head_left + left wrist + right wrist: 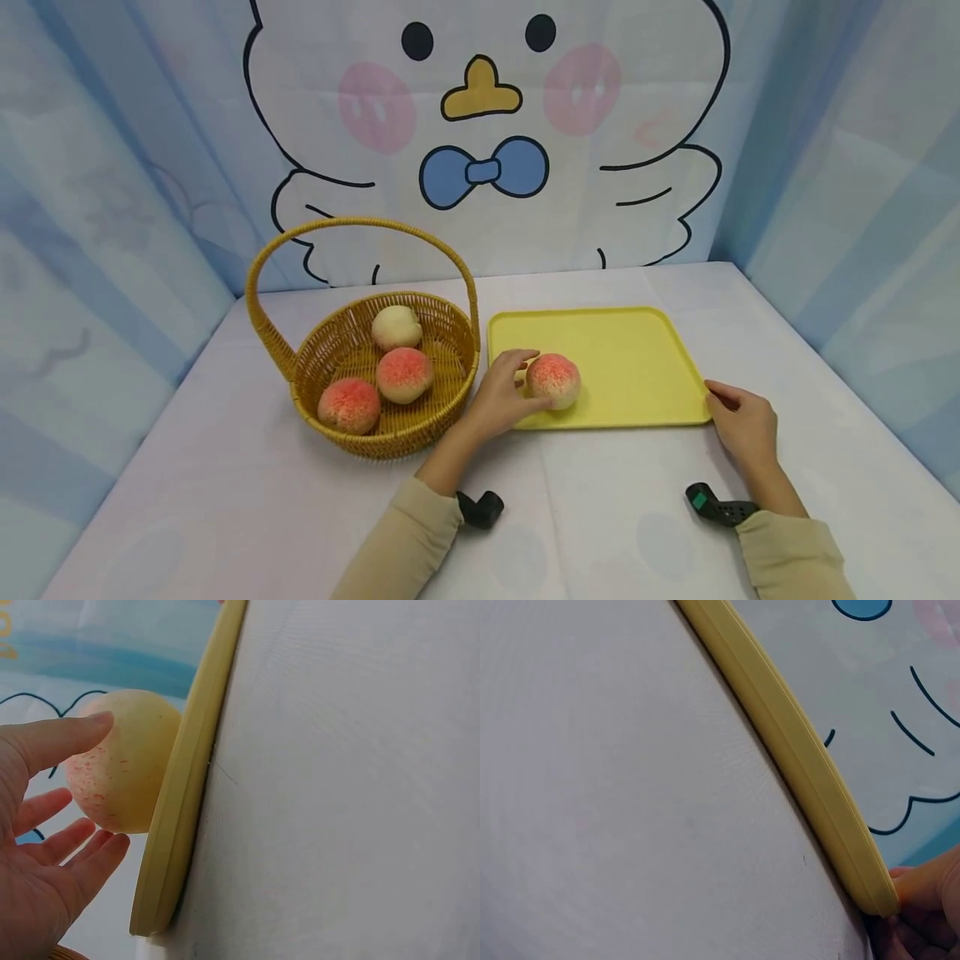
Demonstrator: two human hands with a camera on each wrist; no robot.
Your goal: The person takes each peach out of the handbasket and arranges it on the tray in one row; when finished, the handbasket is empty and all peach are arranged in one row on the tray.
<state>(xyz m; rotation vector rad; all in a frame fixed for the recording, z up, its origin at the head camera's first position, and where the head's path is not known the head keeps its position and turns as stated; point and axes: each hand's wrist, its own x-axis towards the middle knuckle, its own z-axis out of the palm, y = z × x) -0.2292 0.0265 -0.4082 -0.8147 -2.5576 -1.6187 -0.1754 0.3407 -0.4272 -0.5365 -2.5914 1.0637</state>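
Just right of the loosely spread left grip (501, 396) lies a peach (557, 381), on the tray (630, 362) the right grip (748, 425) pinches.

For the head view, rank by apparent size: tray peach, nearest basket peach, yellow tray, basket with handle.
1. Basket with handle
2. Yellow tray
3. Tray peach and nearest basket peach: they look too alike to rank.

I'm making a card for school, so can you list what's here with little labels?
Basket: left of the tray, handle up
Inside basket: three peaches
Tray: yellow, one peach on it
Left hand: loosely around the tray's peach
Right hand: holds the tray's near right corner
Behind: big cartoon bird on cloth
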